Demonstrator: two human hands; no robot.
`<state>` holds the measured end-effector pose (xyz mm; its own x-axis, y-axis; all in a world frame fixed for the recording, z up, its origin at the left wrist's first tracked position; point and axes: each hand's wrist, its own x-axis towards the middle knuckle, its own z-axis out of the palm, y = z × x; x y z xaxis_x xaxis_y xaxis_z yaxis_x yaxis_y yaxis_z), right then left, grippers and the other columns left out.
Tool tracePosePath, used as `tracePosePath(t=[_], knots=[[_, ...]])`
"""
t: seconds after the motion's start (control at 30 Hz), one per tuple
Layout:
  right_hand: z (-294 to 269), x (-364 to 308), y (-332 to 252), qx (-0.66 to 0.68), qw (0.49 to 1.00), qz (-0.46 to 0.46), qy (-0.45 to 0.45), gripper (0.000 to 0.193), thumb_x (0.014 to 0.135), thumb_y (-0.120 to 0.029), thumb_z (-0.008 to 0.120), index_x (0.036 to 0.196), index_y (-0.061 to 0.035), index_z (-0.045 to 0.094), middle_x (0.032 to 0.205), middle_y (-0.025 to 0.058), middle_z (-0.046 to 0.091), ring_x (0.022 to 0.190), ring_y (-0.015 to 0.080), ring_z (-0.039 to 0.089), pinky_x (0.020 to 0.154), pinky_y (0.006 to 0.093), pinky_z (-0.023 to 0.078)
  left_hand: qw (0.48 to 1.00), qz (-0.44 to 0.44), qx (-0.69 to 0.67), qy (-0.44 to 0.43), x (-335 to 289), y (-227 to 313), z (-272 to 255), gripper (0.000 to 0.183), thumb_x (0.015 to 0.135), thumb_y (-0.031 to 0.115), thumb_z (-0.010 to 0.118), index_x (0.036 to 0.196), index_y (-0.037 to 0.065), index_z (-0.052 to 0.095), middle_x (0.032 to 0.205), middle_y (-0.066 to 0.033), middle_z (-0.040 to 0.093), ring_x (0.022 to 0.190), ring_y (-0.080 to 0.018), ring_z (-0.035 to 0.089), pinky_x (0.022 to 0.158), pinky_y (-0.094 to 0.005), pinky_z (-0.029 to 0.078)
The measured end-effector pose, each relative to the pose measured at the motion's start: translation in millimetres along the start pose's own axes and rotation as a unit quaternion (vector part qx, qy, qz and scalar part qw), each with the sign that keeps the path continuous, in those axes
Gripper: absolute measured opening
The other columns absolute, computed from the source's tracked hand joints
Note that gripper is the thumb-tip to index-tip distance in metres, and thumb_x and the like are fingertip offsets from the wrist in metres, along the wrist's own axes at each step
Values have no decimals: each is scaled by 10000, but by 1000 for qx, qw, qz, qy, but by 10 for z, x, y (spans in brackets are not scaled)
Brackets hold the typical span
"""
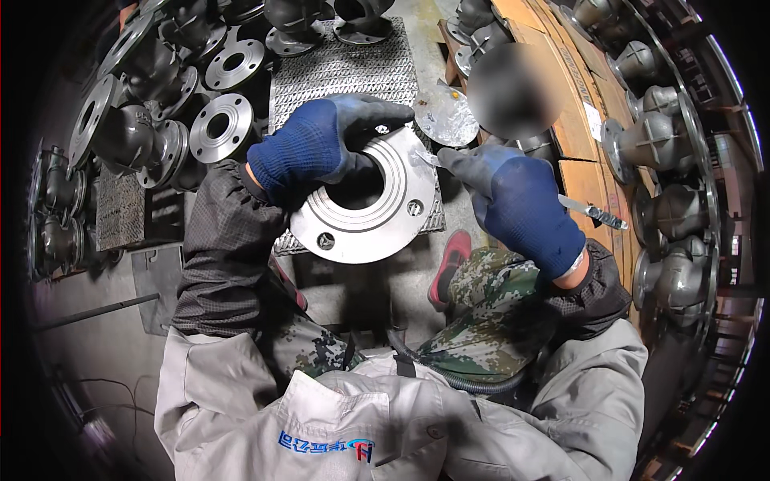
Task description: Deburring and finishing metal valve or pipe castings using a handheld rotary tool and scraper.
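Note:
A round, pale machined metal flange (370, 228) with bolt holes and a large centre bore lies before me, over a textured mat. My left hand (341, 132), in a blue glove with grey fingers, grips its upper left, the thumb in the bore and the fingers over the rim. What the flange belongs to underneath is hidden. In my gloved right hand (513, 188) is a slim metal scraper (581, 208). Its narrow tip is at the flange's upper right edge, and the rear end sticks out behind the hand. The fingers cover its middle.
Grey flanged valve bodies (132, 136) crowd the left, and more (658, 140) stand on the right. Beyond the flange stretches the textured mat (345, 76). A round metal plate (446, 115) sits near my right hand, by cardboard (573, 128). A hose (489, 385) crosses my lap.

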<state>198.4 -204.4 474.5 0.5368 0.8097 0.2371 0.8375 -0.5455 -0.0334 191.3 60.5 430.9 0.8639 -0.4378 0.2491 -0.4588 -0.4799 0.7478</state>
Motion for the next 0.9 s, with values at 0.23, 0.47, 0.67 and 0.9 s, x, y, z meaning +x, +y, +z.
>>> tracePosePath(t=[0.23,0.47,0.67,0.9], knots=[[5,33,-47,4,1000,-3,-27,451,700,17,570,1126,-124,610,821,99,602,753,292,582,615,401,461,1000,21,-17,9,0,-106,35,655,640,109,792,1252,99,559,1111,-127,623,1004,-227,624,878,-323,501],[45,-59,-157,-85,995,-20,-38,386,743,-61,554,1119,-141,583,767,68,575,694,253,585,533,387,448,1000,-21,-2,-17,-2,-8,-10,675,645,-6,713,1288,78,526,1135,-135,586,1047,-219,583,929,-321,463],[16,-48,-170,-105,994,-10,-27,294,782,-81,543,1058,-152,616,689,56,559,631,233,582,482,378,440,1000,-3,-16,-11,2,-52,22,686,627,-48,700,1282,68,531,1196,-123,566,1091,-205,560,981,-323,436],[29,-43,-127,-23,999,-1,-24,509,698,19,555,1182,-139,564,930,84,617,765,295,586,637,398,479,1000,-9,23,-7,4,15,6,710,609,-76,684,1279,115,547,1175,-116,584,1071,-201,575,930,-311,468]])
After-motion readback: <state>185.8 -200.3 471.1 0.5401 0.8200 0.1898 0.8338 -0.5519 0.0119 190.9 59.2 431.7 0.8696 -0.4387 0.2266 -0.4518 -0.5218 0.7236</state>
